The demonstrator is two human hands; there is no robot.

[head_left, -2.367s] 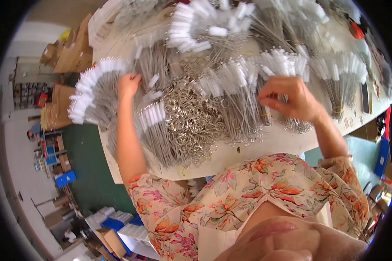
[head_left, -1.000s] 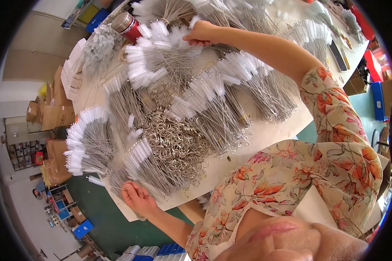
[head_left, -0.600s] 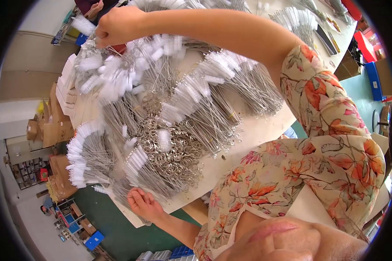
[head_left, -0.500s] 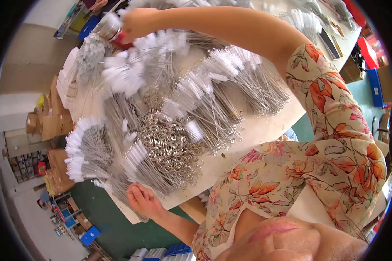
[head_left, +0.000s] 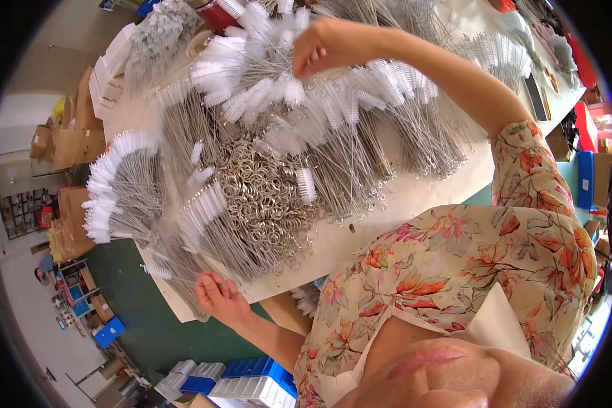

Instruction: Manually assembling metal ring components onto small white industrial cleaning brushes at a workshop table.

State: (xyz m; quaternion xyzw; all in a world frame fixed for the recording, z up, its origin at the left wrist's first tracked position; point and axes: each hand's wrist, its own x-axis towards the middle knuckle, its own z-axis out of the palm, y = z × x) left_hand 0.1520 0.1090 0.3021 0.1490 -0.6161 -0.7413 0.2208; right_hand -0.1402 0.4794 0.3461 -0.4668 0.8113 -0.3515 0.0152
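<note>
My left hand [head_left: 219, 297] is closed at the table's near left corner, pinching the thin wire stem of a small brush. That brush's white bristle head [head_left: 158, 271] points away to the left. My right hand [head_left: 317, 49] is above the heap of white-bristled wire brushes [head_left: 255, 58]. Its fingers are curled in, and anything inside them is hidden. A pile of metal split rings [head_left: 258, 197] lies in the middle of the table, beside a bundle of brushes [head_left: 207, 211]. A red container [head_left: 215, 16] stands at the far left behind the brush heap, partly cut off.
Fanned brushes [head_left: 122, 177] overhang the table's left edge. More brush bundles [head_left: 357, 136] lie right of the rings. A grey-white bristly bundle [head_left: 163, 37] lies at the far left. Blue and white crates [head_left: 251, 381] stand on the green floor below; cardboard boxes [head_left: 71, 149] are to the left.
My right hand has left the red container and come back to the right, over the brush heap. My left hand stays near the table corner. The whole view has shifted slightly.
</note>
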